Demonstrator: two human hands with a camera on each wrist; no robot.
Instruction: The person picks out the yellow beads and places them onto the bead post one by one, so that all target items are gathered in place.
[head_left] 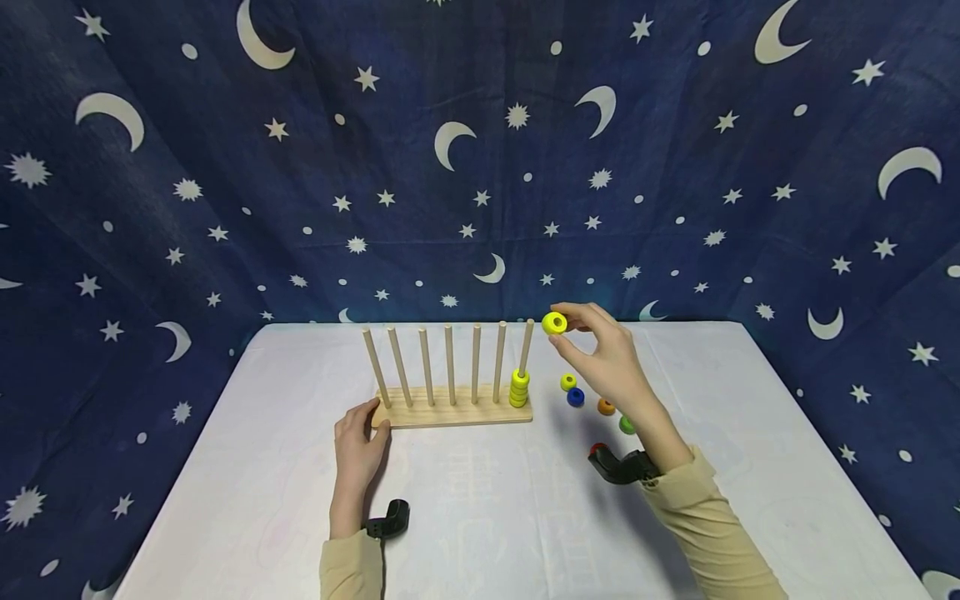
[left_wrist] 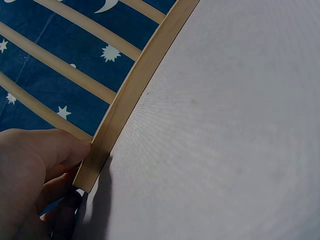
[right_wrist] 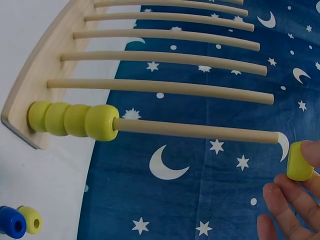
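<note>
A wooden peg rack [head_left: 450, 415] with several upright rods stands on the table. On its rightmost rod sits a stack of several yellow beads [head_left: 519, 389], seen from the side in the right wrist view. My right hand [head_left: 609, 358] pinches one yellow bead [head_left: 554, 323] between thumb and fingers, just right of that rod's top, its hole showing. In the right wrist view this bead is apart from the rod's tip [right_wrist: 277, 137]. At the rack's left end my left hand [head_left: 359, 446] grips the base, thumb [left_wrist: 70, 147] along the front and fingers partly hidden behind.
Loose beads lie right of the rack: a yellow one [head_left: 568, 382], a blue one [head_left: 575, 397], an orange one [head_left: 606, 407], a green one [head_left: 627, 425] and a red one [head_left: 597, 448], some partly covered by the right arm. A dark blue curtain [head_left: 480, 208] hangs behind the white table [head_left: 480, 517].
</note>
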